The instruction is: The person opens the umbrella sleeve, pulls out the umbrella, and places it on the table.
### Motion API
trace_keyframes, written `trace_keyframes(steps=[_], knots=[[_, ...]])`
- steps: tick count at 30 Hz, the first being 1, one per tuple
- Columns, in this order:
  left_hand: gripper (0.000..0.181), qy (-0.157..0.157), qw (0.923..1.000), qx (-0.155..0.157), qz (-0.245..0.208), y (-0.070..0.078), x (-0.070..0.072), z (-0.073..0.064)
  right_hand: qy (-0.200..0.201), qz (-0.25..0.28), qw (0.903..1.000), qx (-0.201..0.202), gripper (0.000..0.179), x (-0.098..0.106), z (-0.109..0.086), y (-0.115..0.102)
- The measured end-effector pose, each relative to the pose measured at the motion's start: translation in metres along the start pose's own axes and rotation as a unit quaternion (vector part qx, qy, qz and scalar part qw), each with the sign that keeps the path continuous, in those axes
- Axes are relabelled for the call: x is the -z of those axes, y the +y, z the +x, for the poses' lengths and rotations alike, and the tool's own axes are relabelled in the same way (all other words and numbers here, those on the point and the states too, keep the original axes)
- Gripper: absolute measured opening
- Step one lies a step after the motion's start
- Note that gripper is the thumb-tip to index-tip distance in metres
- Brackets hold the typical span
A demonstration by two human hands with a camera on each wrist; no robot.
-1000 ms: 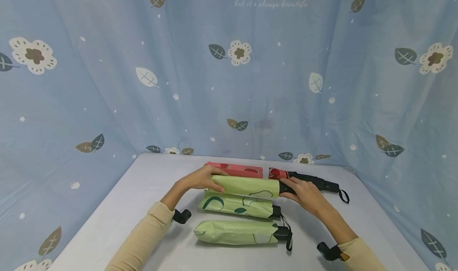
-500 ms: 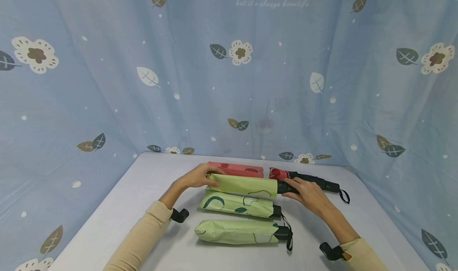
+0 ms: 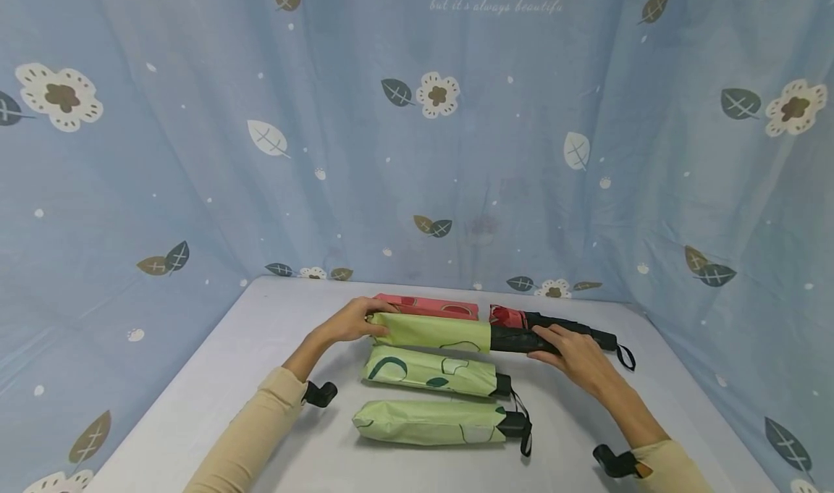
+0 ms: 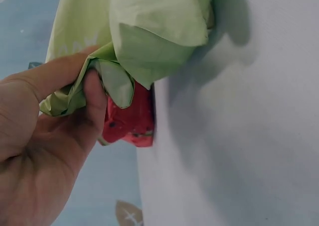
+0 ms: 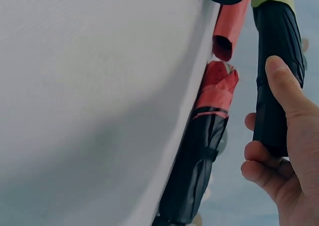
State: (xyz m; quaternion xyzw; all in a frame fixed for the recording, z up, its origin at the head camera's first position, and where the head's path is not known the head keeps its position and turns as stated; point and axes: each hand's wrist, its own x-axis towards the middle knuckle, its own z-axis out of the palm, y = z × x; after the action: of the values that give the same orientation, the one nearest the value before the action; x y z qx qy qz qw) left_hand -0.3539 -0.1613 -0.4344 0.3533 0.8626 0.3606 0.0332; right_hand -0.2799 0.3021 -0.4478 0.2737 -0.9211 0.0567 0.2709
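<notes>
Above a white tabletop [image 3: 313,460], a person's left hand [image 3: 352,321] pinches the end of a green sleeve [image 3: 433,331], while the right hand [image 3: 573,357] grips a black umbrella [image 3: 517,339] jutting from the sleeve's other end; neither hand is spread. In front lie a rear green umbrella [image 3: 426,371] and a front green umbrella [image 3: 433,422]; behind, a red sleeve [image 3: 436,308] and a red-tipped umbrella [image 3: 573,327]. Seen up close from the left wrist, crumpled green fabric is folded between the digits. The right wrist view alone reveals the red sleeve's dark, open mouth; only the head view takes in the red-tipped umbrella's strap loop [image 3: 626,357].
</notes>
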Motion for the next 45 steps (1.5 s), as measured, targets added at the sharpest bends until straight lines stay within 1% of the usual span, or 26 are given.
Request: trace_keyframes(steps=[7,15,21,30,38,45], knots=[[0.038,0.009,0.9998,0.014,0.006,-0.003,0.0,-0.004,-0.002,-0.001,1.0,-0.004,0.051,0.003,-0.008,0.01],[0.039,0.017,0.9995,0.027,0.001,-0.008,-0.001,-0.007,-0.022,0.008,0.9994,-0.025,0.053,0.006,-0.015,0.018],[0.04,0.02,0.9995,0.024,0.006,-0.011,-0.002,-0.005,-0.036,-0.001,0.9989,-0.031,0.054,0.01,-0.019,0.025],[0.039,0.029,0.9993,0.024,0.001,-0.013,-0.002,-0.004,-0.024,-0.013,0.9992,-0.028,0.052,0.013,-0.022,0.033],[0.035,0.04,0.9983,0.038,-0.017,-0.016,-0.002,-0.008,-0.041,-0.023,0.9978,-0.047,0.054,0.014,-0.028,0.037],[0.029,0.055,0.9979,0.032,-0.01,-0.021,-0.003,-0.01,-0.063,-0.025,0.9956,-0.065,0.054,0.014,-0.036,0.044]])
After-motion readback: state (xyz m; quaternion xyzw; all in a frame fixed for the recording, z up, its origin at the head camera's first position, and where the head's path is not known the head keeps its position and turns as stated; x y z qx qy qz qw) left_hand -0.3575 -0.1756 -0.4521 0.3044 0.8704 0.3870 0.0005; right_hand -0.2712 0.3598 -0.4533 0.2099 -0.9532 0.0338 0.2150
